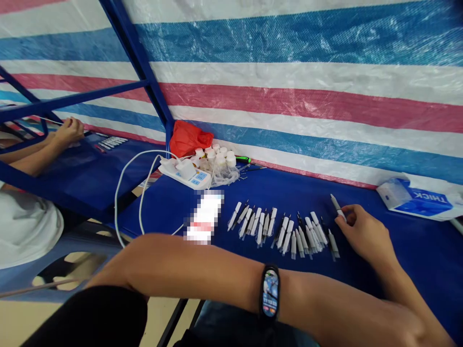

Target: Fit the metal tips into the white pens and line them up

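Observation:
My right hand [361, 233] pinches a slim white pen-shaped piece [337, 207], its pale tip pointing up and away over the blue tabletop [415, 250]. Just left of it lies a row of several similar white pen-shaped pieces [285, 233], some with clear plastic ends and dark thin tips. My left arm, with a black smart band [269, 294] at the wrist, reaches across in front of me. Beyond the band, my left hand [343, 306] is close to my right forearm and seems to overlap it. Its fingers cannot be made out.
A lit, blurred-out phone [204, 219] lies left of the row. Behind it are a white power strip [186, 173] with cables, small white-capped bottles [219, 158] and a red bag [188, 137]. A blue-white box [421, 197] stands right. Another person's hands [70, 131] work beyond the blue frame.

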Demonstrator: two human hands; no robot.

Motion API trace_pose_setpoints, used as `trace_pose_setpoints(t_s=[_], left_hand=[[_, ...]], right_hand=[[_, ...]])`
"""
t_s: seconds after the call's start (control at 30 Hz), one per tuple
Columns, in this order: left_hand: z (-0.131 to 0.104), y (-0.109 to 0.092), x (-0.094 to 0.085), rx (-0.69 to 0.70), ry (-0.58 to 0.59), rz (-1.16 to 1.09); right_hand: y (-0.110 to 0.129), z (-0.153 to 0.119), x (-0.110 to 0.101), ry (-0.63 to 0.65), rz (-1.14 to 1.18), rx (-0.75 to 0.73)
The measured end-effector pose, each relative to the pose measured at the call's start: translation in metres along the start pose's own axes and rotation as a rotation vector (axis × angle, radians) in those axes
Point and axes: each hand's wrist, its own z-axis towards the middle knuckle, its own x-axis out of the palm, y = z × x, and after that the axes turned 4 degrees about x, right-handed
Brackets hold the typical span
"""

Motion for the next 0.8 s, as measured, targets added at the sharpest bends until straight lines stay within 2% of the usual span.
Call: trace_pose_setpoints(t_s=[0.07, 0.1, 0.17, 0.27, 0.37, 0.47, 0.6, 0.7, 0.8], left_hand=[[-0.011, 0.015, 0.005, 0.167, -0.232, -0.143], [-0.017, 0.021, 0.011, 0.196, -0.328, -0.209], [-0.028, 0.027, 0.026, 0.121, -0.424, -0.268], [-0.039, 0.025, 0.049, 0.073, -0.475, -0.273], [-0.041, 0.020, 0.061, 0.051, -0.503, -0.262], [-0.040, 0.019, 0.062, 0.021, -0.529, -0.269], [-0.040, 0.024, 0.059, -0.040, -0.509, -0.254], [-0.041, 0.033, 0.055, -0.178, -0.586, -0.211], [-0.040, 0.043, 0.052, -0.367, -0.668, -0.196]], right_hand=[[-0.004, 0.001, 0.003, -0.065, 0.033, -0.022], [-0.006, 0.001, 0.004, -0.096, 0.047, -0.035], [-0.009, 0.002, 0.005, -0.151, 0.068, -0.062], [-0.008, 0.002, 0.004, -0.194, 0.097, -0.099], [-0.003, -0.001, 0.002, -0.190, 0.151, -0.124], [0.000, -0.004, 0.000, -0.166, 0.259, -0.097], [0.003, -0.008, -0.002, -0.084, 0.548, 0.033], [0.011, -0.013, -0.005, 0.043, 0.810, 0.108], [0.025, -0.023, -0.010, 0.155, 1.004, 0.107]])
